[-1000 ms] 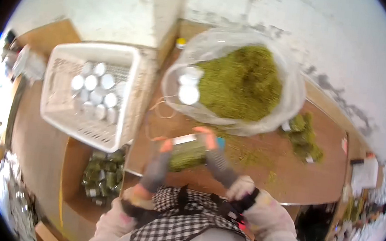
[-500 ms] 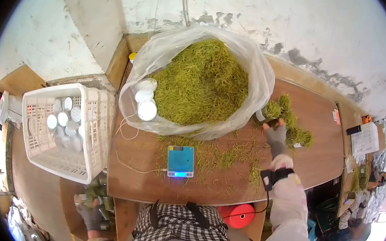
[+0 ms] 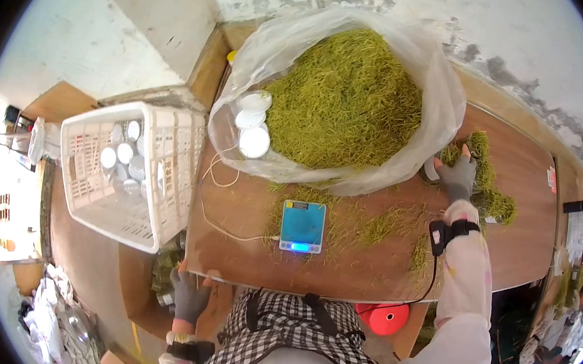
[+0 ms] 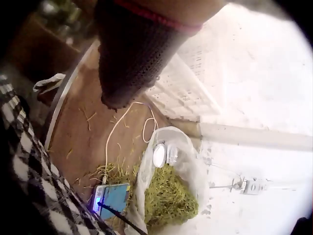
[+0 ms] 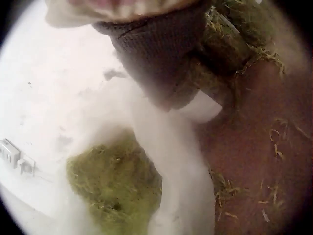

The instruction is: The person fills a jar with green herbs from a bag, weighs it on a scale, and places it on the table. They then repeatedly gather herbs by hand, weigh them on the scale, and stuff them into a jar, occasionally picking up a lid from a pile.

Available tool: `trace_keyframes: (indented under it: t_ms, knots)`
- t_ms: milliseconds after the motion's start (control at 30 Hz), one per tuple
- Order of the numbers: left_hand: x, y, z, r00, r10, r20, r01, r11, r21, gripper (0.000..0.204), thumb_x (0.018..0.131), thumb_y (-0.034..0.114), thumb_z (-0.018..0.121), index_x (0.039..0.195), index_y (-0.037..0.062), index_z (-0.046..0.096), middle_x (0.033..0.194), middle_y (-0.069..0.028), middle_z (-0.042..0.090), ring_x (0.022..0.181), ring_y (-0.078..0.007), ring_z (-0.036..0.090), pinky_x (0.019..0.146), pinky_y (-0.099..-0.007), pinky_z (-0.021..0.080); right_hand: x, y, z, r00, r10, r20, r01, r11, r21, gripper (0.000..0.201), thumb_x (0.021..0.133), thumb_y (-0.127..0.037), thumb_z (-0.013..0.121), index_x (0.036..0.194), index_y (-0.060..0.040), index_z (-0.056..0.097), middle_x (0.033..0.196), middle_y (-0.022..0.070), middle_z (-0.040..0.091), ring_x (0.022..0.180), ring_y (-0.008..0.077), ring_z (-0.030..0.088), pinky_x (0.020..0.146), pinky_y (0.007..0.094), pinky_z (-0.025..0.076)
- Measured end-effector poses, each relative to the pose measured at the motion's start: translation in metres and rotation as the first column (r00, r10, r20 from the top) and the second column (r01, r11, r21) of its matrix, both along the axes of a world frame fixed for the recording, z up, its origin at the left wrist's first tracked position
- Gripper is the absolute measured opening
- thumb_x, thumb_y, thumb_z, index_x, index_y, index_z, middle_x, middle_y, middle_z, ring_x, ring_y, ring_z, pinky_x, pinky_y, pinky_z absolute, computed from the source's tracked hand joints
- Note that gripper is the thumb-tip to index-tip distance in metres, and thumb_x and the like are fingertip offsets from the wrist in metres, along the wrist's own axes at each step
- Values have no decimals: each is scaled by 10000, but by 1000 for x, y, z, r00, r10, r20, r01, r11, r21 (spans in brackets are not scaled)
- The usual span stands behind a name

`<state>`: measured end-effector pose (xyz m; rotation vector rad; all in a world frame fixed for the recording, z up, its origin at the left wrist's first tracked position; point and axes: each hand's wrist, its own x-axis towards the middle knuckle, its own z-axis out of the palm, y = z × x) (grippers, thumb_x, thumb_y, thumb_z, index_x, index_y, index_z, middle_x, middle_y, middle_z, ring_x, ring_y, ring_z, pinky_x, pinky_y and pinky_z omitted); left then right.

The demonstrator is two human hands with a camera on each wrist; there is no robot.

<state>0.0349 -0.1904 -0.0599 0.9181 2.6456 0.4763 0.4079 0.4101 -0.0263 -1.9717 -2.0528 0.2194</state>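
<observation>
My right hand [image 3: 457,175], in a grey glove with bare fingertips, grips a jar [image 3: 431,169] lying on the table right of the big plastic bag. The right wrist view has the gloved hand [image 5: 156,58] round that jar, whose white label [image 5: 204,106] shows. Green packed jars [image 3: 498,205] lie beside it. At the table's front left edge, my left hand [image 3: 189,297] has its fingers apart and holds nothing visible. Its glove [image 4: 134,58] fills the top of the left wrist view. The blue scale [image 3: 303,224] stands between the hands.
A clear bag [image 3: 447,92] of green dried strands [image 3: 348,103] stands at the back, white lids [image 3: 254,142] inside it. Left is a white crate [image 3: 156,204] with lidded containers. Below sits a cardboard box [image 3: 137,286]. A thin cable [image 3: 220,230] and loose strands lie on the table.
The left hand has risen from the box to the table edge, letting go of the jar it held. The right hand stays at the jar on the right. The view has shifted.
</observation>
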Motion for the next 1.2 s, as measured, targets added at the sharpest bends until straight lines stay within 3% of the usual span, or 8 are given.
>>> trace_keyframes:
  t_ms: [67, 333, 400, 833, 967, 1067, 1100, 1200]
  knots:
    - [-6, 1, -11, 930, -312, -192, 295, 949, -112, 771, 884, 359, 726, 1444, -49, 389, 1364, -324, 445, 1278, -516, 419, 1049, -559, 418, 9, -23, -5, 984, 173, -33, -170, 983, 70, 996, 702, -351, 896, 1494, -4, 403, 1427, 305, 471, 1320, 451, 462, 1096, 506, 408]
    - [-3, 8, -22, 999, -35, 0, 35, 990, 139, 757, 831, 261, 791, 1453, 53, 412, 1358, -309, 414, 1038, -402, 600, 874, -432, 552, -5, -157, -3, 821, 560, -113, -556, 829, 63, 1022, 702, -161, 881, 1547, -52, 318, 1300, 262, 488, 1209, 435, 525, 1027, 472, 451]
    - [-4, 12, -8, 971, 54, 233, -80, 991, 104, 799, 814, 247, 786, 1438, -34, 373, 1379, -368, 365, 1296, -532, 406, 1045, -510, 475, -35, -192, 20, 805, 569, -170, -572, 819, 36, 1025, 700, -169, 887, 1546, -52, 320, 1300, 258, 491, 1193, 430, 529, 1017, 478, 452]
    - [-39, -38, 17, 933, 163, 322, -219, 965, 146, 466, 957, 479, 561, 990, 40, 711, 952, -234, 699, 921, -439, 669, 814, -516, 523, -94, -233, -3, 740, 536, -406, -577, 816, 28, 1036, 673, -83, 888, 1549, -15, 337, 1413, 187, 480, 1333, 386, 460, 1150, 451, 356]
    - [-33, -97, -20, 844, 413, 342, -473, 874, 112, 531, 1010, 492, 469, 903, 28, 705, 866, -253, 698, 864, -449, 678, 786, -515, 512, -112, -263, 51, 871, 488, -62, -487, 873, 28, 1008, 753, -45, 818, 1588, -15, 255, 1563, 250, 309, 1472, 380, 303, 1212, 461, 276]
    - [18, -170, -79, 643, 708, 291, -759, 640, 120, 546, 1014, 479, 459, 897, 7, 707, 856, -252, 702, 844, -451, 684, 778, -526, 514, -133, -271, 49, 643, 661, -386, -621, 745, 242, 756, 866, -112, 750, 1535, -52, 403, 1563, 208, 323, 1450, 357, 328, 1174, 513, 309]
    - [40, -197, -91, 546, 777, 314, -817, 577, -6, 553, 1017, 470, 455, 894, -10, 700, 871, -252, 707, 848, -441, 691, 780, -520, 520, -150, -277, 55, 629, 772, 93, -737, 555, 386, 650, 936, -96, 664, 1532, -50, 409, 1527, 220, 363, 1432, 326, 357, 1144, 497, 350]
    - [149, -278, -127, 209, 918, 339, -951, 271, -148, 477, 1004, 397, 510, 870, -20, 700, 857, -223, 719, 841, -397, 710, 773, -489, 548, -210, -282, -40, 70, 880, -470, -858, 293, 421, 503, 951, -88, 629, 1432, -18, 502, 1339, 187, 543, 1264, 272, 527, 1063, 401, 422]
